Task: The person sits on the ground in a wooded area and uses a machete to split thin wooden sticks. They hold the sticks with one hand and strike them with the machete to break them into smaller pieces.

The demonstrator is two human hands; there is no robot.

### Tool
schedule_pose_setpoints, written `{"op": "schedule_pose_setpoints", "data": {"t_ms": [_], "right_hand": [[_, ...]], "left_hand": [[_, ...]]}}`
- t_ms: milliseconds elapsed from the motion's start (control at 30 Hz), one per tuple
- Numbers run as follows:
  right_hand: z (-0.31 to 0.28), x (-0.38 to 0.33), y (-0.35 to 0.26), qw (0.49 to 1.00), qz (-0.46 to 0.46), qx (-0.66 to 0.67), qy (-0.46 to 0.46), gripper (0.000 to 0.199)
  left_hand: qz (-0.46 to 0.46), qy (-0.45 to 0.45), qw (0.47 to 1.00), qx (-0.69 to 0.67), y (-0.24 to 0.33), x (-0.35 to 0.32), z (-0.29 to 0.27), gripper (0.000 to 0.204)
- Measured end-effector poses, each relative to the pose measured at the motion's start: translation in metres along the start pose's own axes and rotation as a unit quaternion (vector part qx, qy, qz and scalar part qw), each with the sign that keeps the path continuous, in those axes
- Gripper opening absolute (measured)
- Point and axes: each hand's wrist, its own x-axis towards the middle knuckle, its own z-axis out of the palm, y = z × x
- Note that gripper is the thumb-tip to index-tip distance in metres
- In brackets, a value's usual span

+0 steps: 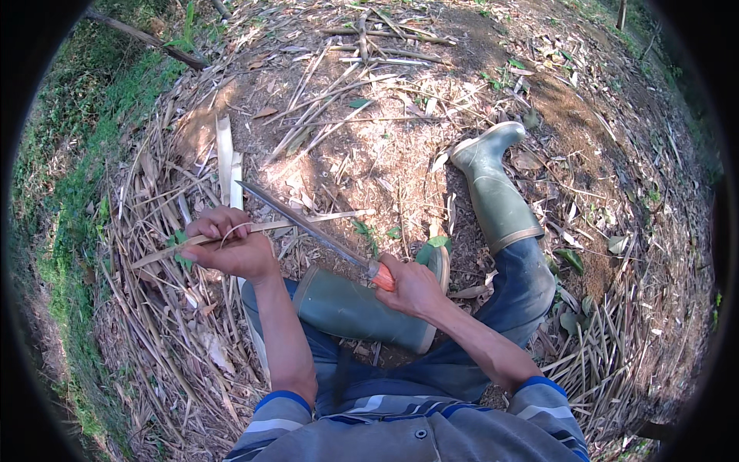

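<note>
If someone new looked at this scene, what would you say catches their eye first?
Most likely the long knife at the centre, its orange handle gripped in the right hand and its blade laid across a thin bamboo strip held in the left hand. Next come the green rubber boots on the seated person's legs, stretched over ground littered with dry bamboo slivers.

Long knife [304, 223] with dull grey metal blade and glossy orange handle, pale dry fibrous bamboo strip [254, 229] crossing it, matt olive rubber boots [350, 308] below the blade, rough dry leaf litter [362, 100] beyond, blue denim trousers [523, 289]
</note>
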Motion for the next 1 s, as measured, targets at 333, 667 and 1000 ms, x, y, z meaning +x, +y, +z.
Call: {"op": "schedule_pose_setpoints", "data": {"t_ms": [333,667,1000], "right_hand": [[-0.035,0.001,0.000,0.992,0.018,-0.095,-0.080,0.031],[-0.046,-0.022,0.009,0.987,0.032,-0.135,-0.082,0.034],[-0.036,0.016,0.042,0.982,0.131,-0.123,-0.063,0.035]], "left_hand": [[0.007,0.091,0.994,0.066,0.001,0.007,-0.009,0.055],[0.027,0.133,0.984,0.116,0.000,0.004,-0.004,0.056],[0.032,0.080,0.996,0.021,0.010,0.023,0.006,0.057]]}}
